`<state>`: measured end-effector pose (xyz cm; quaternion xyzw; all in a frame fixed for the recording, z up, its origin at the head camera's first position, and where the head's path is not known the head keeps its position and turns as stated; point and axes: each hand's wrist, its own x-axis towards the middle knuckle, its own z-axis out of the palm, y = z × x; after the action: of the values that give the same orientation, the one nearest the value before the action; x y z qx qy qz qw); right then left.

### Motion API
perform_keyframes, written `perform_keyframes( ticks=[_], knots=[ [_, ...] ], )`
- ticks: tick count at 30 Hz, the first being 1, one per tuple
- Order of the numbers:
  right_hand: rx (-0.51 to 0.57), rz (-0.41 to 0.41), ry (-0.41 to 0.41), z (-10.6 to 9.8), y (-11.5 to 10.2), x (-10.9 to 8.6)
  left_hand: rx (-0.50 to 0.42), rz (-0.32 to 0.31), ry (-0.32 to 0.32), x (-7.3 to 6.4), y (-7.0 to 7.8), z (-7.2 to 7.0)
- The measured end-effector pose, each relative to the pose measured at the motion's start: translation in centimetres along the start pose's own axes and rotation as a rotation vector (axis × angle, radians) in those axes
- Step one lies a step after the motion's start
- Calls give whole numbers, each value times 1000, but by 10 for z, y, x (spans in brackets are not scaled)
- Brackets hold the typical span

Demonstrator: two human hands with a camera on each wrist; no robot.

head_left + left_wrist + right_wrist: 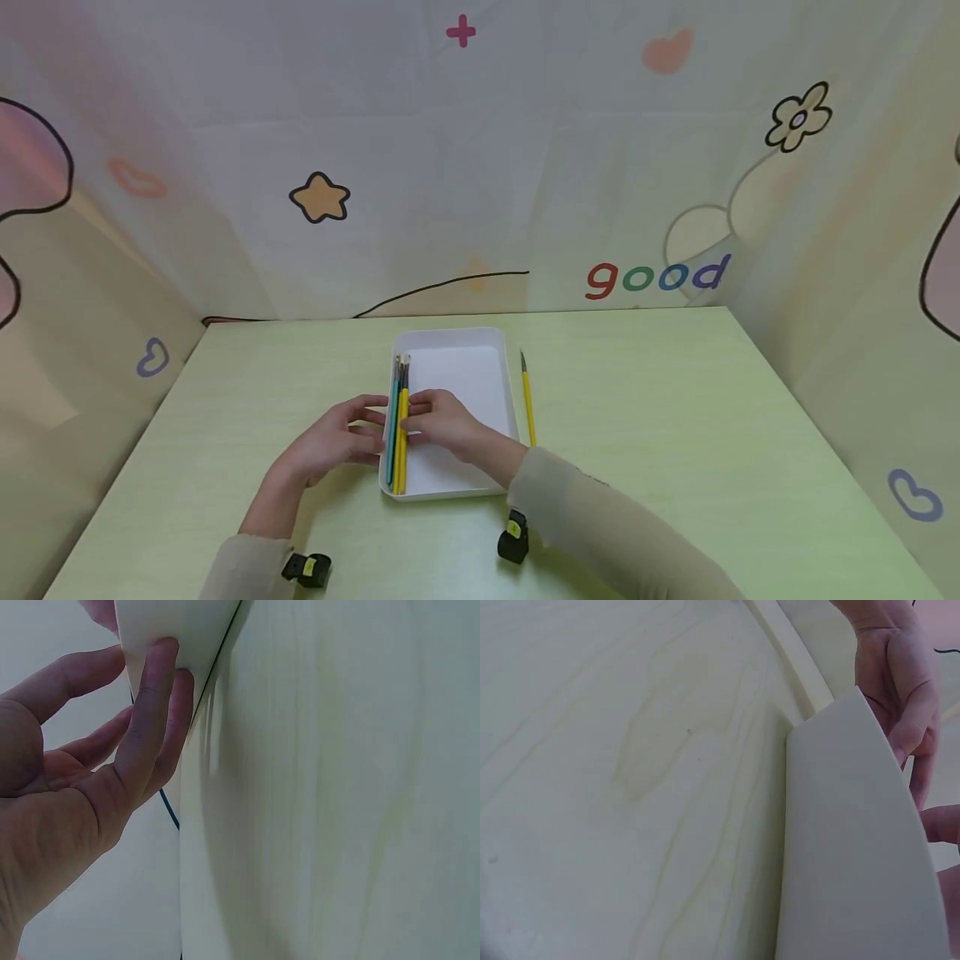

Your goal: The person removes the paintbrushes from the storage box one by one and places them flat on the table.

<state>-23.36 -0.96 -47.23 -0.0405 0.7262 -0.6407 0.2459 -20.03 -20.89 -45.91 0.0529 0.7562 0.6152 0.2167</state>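
Note:
A white tray [457, 367] lies on the table. Along its left wall a teal paintbrush [392, 442] and yellow paintbrushes [403, 442] lie side by side, bristles toward the back. Outside that wall is my left hand [337, 442], fingers spread and their tips at the tray's side. The left wrist view shows the fingers [154, 697] of this hand against the tray's outer wall [180, 622]. My right hand [450, 425] reaches over the tray, fingertips at the yellow brushes. In the right wrist view, the tray wall [855, 847] partly hides both hands.
Another yellow paintbrush [528, 408] lies on the table just right of the tray, its lower end behind the right sleeve [585, 500]. A printed cloth [420, 167] walls off the back and sides of the table [712, 467].

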Motion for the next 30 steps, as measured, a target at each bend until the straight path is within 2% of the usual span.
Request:
perform_keyframes(
  ticks=[6,13,22,30],
  knots=[
    [-7,-42,44,6,2,1,-9,15,-9,-2,1,-3],
    [-94,-74,91,9,3,3,-15,18,-13,-1,-1,-4],
    [-114,-58,102,5,1,3,-16,25,-17,0,-2,-3],
    [-63,-24,93,2,2,1,-8,22,-9,0,-3,-1]
  ],
)
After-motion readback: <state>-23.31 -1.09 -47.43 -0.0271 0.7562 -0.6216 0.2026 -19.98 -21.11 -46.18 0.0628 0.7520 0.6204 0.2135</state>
